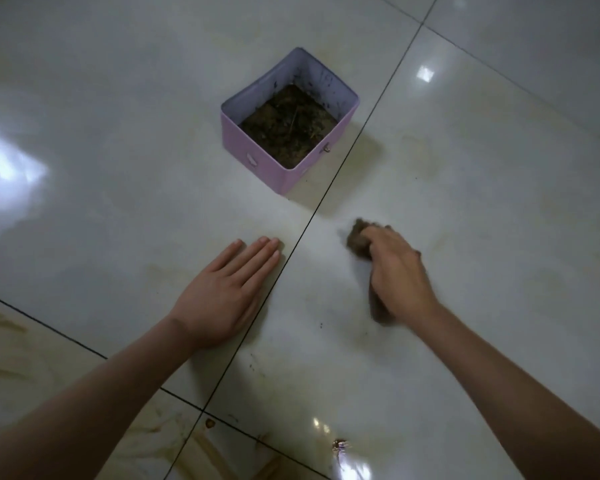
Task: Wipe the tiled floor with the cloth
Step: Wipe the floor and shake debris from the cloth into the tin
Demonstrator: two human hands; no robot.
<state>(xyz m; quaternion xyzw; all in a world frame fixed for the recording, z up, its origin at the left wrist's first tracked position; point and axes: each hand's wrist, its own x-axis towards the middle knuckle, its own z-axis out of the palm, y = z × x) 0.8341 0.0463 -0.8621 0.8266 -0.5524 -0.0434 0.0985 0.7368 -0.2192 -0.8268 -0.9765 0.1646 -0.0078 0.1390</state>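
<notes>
Cloth (357, 237): brown, bunched, blurred in the view. It lies on the tiled floor (118, 174) under my right hand (395, 268), on the tile right of the long dark grout line (326, 192). One wad of it sticks out past my fingertips and another part shows below my palm. The fingers of that hand are curled down over the cloth, gripping it and pressing it to the tile; the thumb is hidden. My left hand (222, 296) rests palm down on the neighbouring tile. Its fingers are straight and held close together, the tips just short of the same grout line, and it holds nothing. The two hands are apart, with the line running between them. Beyond them a pink tin (253, 157), square and lidless, stands upright on the left tile, its near corner just beside the line. It is partly filled with dark soil (288, 129). Dark specks (321, 325) are scattered on the right tile nearer me. Brown smears (7, 323) mark the tiles at lower left.
</notes>
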